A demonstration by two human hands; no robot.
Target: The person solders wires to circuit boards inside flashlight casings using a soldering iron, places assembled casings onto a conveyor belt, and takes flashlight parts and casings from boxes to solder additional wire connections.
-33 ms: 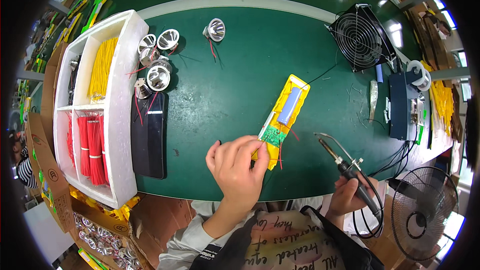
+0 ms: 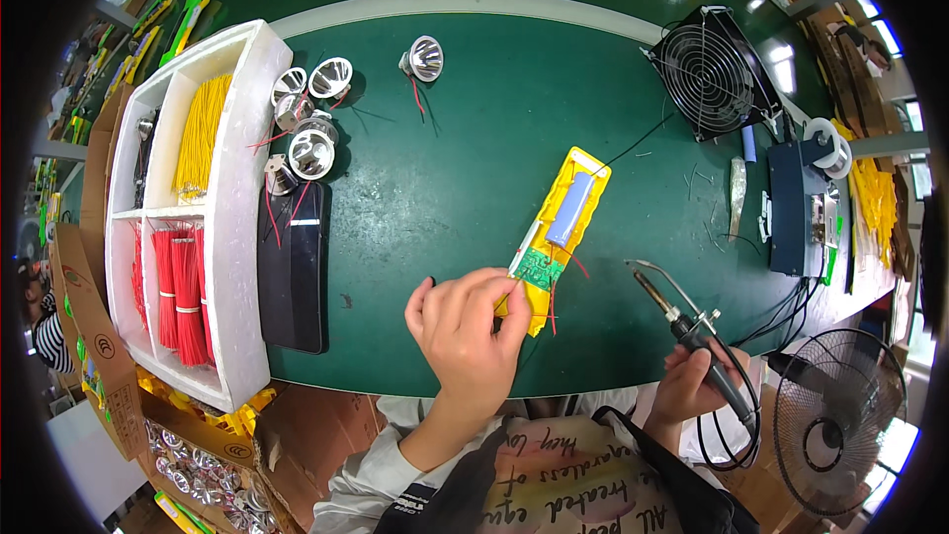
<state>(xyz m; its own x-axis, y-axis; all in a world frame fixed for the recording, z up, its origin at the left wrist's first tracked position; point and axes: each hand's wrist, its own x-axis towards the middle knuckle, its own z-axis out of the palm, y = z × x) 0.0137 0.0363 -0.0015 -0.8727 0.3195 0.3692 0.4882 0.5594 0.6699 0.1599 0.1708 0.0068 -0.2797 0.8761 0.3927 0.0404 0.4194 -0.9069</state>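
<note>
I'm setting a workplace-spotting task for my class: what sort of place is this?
Probably an electronics assembly workshop. The right hand holds a soldering iron, a green circuit board sits in a yellow casing, and a white tray holds red wires and yellow wires.

From my remote end I've got a smooth, glossy green tabletop [image 2: 415,227] catching the light, a shiny yellow plastic casing [image 2: 539,301], mirror-bright reflector cups [image 2: 426,57], a matt white foam box [image 2: 239,237], and there, the soldering iron [image 2: 690,335], bare metal ahead of dark plastic.
</note>
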